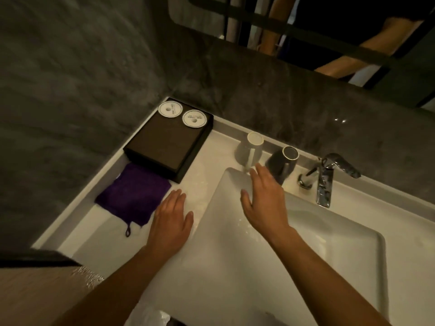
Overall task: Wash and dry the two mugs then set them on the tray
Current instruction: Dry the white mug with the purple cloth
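Observation:
Two mugs stand upside down on the white counter behind the basin: a white mug (251, 149) and, to its right, a black mug (282, 164). My right hand (262, 198) hovers over the basin's far edge, fingers spread, just in front of both mugs, holding nothing. My left hand (171, 222) rests flat on the counter left of the basin, also holding nothing. A dark brown tray (164, 147) sits in the back left corner with two round white coasters (170, 109) on its far end. A purple cloth (135, 196) lies in front of the tray.
The white sink basin (294, 243) fills the centre and right. A chrome tap (327, 177) stands behind it at the right. Dark stone walls close in at the left and back, with a mirror (306, 24) above.

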